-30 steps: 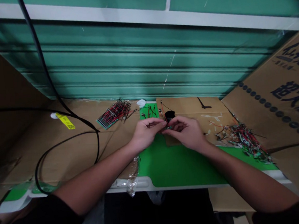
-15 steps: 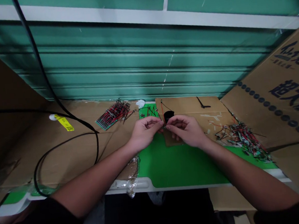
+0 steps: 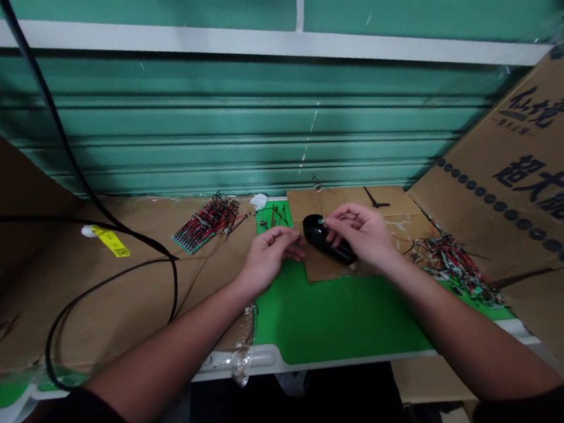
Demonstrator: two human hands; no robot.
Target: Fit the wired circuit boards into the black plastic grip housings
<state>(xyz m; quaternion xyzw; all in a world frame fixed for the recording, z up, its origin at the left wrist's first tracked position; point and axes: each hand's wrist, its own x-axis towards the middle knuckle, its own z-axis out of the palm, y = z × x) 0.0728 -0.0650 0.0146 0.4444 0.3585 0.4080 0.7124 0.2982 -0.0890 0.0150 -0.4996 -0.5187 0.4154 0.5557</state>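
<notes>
Over the cardboard, my right hand (image 3: 360, 231) pinches a small circuit board (image 3: 321, 221) between thumb and fingertips; only a greenish bit shows, and a blurred piece above it may be its wire end. Just below that hand lies a black plastic shell (image 3: 320, 236), oblong and rounded, partly hidden by the fingers. My left hand (image 3: 274, 251) hovers left of the shell, apart from it. Its thumb and index finger are closed together, and whatever may be between them is hidden.
A bundle of wired circuit boards (image 3: 207, 224) lies on cardboard to the left. Several loose wired parts (image 3: 275, 217) sit behind my left hand. A tangled heap of wired boards (image 3: 459, 268) is at right. A black cable (image 3: 72, 157) loops on the left, near a yellow tag (image 3: 111, 241).
My hands, together at a small wired part before, have moved apart. The right hand has shifted right with the part, and more of the black shell shows. The view has turned slightly.
</notes>
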